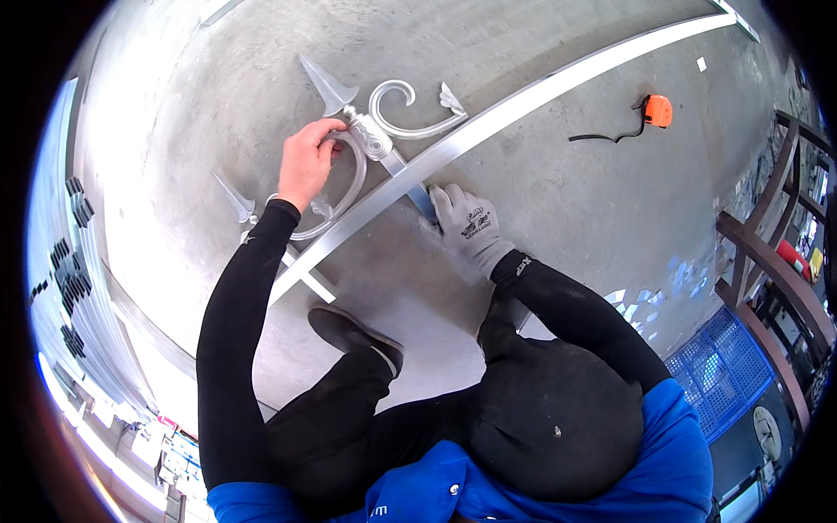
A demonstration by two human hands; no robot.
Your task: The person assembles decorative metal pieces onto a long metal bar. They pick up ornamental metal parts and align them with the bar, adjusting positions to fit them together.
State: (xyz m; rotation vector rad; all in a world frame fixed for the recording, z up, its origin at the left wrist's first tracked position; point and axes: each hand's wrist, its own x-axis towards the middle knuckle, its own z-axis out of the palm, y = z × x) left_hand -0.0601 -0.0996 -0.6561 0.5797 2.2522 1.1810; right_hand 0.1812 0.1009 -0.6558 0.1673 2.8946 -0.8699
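The left hand [307, 164] is pinching the silver curl [360, 170] at eleven o'clock while the gloved right hand [466, 222] is gripping the short bar [420, 202] at twelve, which is looking stiff, maybe slippery, but easiest to hold.

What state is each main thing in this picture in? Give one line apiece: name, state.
Left hand, bare, fingers closed on the left scroll
Left scroll, held
Right hand, gloved, touching the short post
Short post, crossing the long rail
Long rail, running diagonally
Large spear tip, pointing upper left
Orange tape measure, lying on the floor
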